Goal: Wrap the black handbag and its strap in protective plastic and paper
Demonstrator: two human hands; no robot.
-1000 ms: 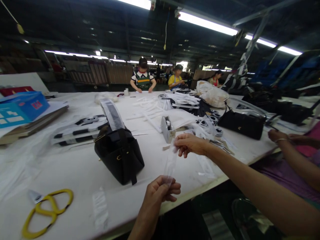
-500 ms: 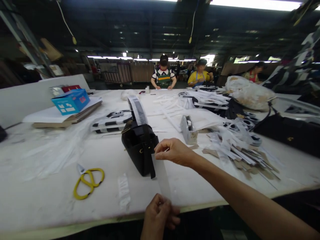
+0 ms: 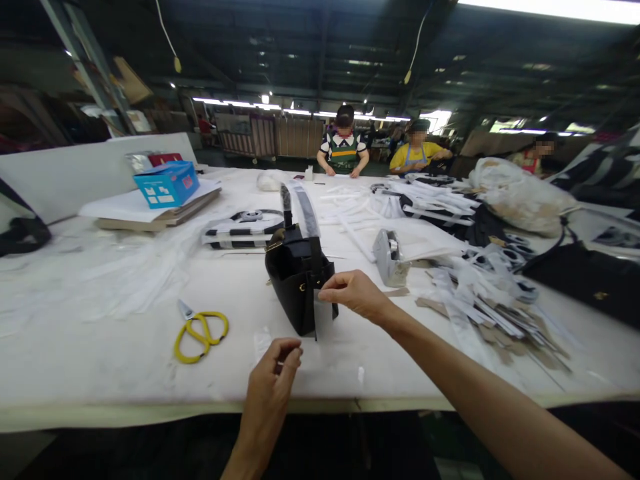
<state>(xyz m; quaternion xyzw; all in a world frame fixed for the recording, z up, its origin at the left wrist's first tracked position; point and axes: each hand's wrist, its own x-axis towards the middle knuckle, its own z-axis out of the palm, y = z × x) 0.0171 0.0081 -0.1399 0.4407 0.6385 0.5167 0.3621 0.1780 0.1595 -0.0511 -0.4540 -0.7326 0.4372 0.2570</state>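
Note:
A black handbag [image 3: 298, 279] stands upright on the white table [image 3: 100, 347], its strap wrapped in clear film. My right hand [image 3: 353, 293] is at the bag's right side, fingers pinched on a strip of clear tape [image 3: 323, 319] that hangs against the bag. My left hand [image 3: 273, 373] hovers near the table's front edge below the bag, thumb and fingers pinched together; I cannot make out anything between them.
Yellow-handled scissors [image 3: 201, 330] lie left of the bag. A tape dispenser [image 3: 389, 259] stands to the right, beside heaps of strips and cardboard pieces [image 3: 480, 300]. A blue box [image 3: 167, 184] sits far left. Other people [image 3: 344, 148] work at the far end.
My right hand carried the tape strip left to the bag's side. My left hand let go of the strip's lower end and moved left. The view swung left.

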